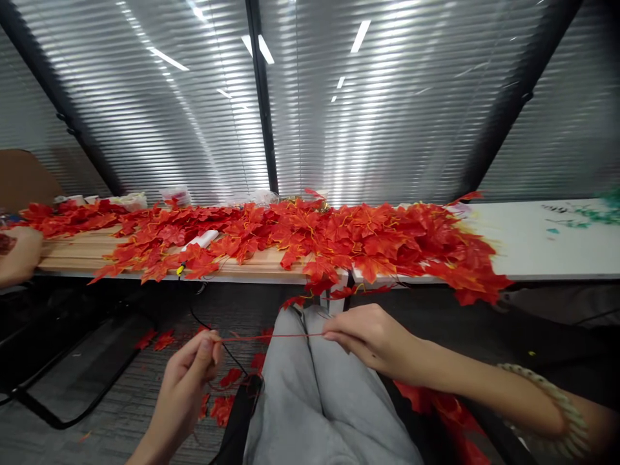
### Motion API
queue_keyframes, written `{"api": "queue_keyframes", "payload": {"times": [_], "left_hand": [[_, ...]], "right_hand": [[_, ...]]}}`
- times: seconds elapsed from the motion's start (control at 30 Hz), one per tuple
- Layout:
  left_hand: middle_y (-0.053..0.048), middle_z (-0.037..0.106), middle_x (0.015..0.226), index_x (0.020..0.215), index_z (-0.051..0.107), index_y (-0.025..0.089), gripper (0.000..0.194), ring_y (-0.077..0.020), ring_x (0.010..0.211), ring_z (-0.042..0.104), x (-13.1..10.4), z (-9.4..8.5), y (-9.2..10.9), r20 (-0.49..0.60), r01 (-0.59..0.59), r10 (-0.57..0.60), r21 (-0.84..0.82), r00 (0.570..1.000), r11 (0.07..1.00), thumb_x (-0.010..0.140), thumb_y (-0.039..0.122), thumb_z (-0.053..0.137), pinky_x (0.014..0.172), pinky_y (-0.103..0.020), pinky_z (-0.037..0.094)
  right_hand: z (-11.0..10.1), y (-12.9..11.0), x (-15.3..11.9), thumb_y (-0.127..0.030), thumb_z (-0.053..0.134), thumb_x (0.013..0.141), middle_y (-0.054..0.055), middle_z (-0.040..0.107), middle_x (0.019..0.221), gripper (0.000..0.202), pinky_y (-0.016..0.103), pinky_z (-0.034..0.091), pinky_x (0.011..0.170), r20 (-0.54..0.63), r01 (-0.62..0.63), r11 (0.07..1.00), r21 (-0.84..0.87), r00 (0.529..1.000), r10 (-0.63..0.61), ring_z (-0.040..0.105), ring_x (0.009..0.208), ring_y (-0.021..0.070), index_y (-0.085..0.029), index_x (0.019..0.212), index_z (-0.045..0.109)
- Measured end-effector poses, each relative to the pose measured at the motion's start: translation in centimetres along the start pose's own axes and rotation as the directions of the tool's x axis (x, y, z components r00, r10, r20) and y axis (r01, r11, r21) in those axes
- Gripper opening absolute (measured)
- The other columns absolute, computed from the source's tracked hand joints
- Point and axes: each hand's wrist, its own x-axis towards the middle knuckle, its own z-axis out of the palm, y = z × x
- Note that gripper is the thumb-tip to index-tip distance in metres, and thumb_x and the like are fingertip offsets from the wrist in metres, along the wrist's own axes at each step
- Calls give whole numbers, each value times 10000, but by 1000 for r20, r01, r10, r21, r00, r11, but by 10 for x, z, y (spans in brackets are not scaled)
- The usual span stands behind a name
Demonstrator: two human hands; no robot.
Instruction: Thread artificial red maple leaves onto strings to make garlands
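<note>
A thin red string runs nearly level above my lap, stretched between my two hands. My left hand pinches its left end between thumb and curled fingers. Closed on the right end is my right hand, fingertips together, with a beaded bracelet farther up that arm. Beyond the hands, a long heap of red artificial maple leaves covers much of the table, some hanging over its front edge. Neither hand touches the heap.
The white table holds wooden strips, a white stick-like object and green sprigs. Another person's hand is at the far left. Loose leaves lie on the floor. A black chair frame stands at left.
</note>
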Motion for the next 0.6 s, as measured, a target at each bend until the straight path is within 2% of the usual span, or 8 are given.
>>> {"api": "queue_keyframes", "payload": {"times": [0.1, 0.27, 0.37, 0.5, 0.6], "left_hand": [[59, 305, 514, 551, 441, 184, 483, -67, 440, 226, 5, -6, 5, -74, 46, -57, -139, 996, 989, 611, 589, 698, 405, -211, 240], [76, 239, 477, 534, 400, 174, 451, -52, 405, 136, 6, -12, 18, -38, 66, -81, -299, 996, 952, 743, 495, 638, 367, -193, 220], [77, 236, 471, 536, 394, 160, 437, -54, 403, 120, 3, -13, 28, -18, 80, -95, -404, 995, 911, 814, 435, 588, 372, -181, 230], [73, 258, 454, 549, 390, 159, 407, -68, 394, 124, 1, -12, 41, -72, 65, -123, -541, 990, 838, 872, 363, 528, 351, -192, 219], [77, 281, 449, 582, 413, 159, 363, -73, 390, 108, -2, -9, 48, -72, 53, -132, -652, 989, 756, 890, 329, 506, 335, -203, 196]], "right_hand": [[-4, 2, -5, -227, 402, 947, 22, 659, 701, 242, 220, 409, 558, -6, -17, 1000, 0, 1000, 17, 591, 580, 115, -144, 877, 618], [-16, -4, -10, -216, 438, 931, 17, 654, 696, 188, 207, 429, 569, -65, -51, 998, -21, 997, 49, 591, 591, 110, -156, 878, 607], [-28, -21, -9, -198, 431, 932, 11, 662, 723, 161, 194, 447, 598, -114, -47, 998, -50, 993, 41, 605, 617, 98, -163, 924, 588], [-45, -49, -10, -221, 380, 950, 21, 675, 741, 193, 200, 483, 672, -122, 8, 998, -67, 992, -16, 636, 673, 104, -178, 1023, 554], [-49, -64, -23, -287, 361, 948, 11, 666, 700, 234, 210, 509, 638, -123, 49, 997, -66, 991, -57, 639, 645, 116, -249, 1072, 556]]}}
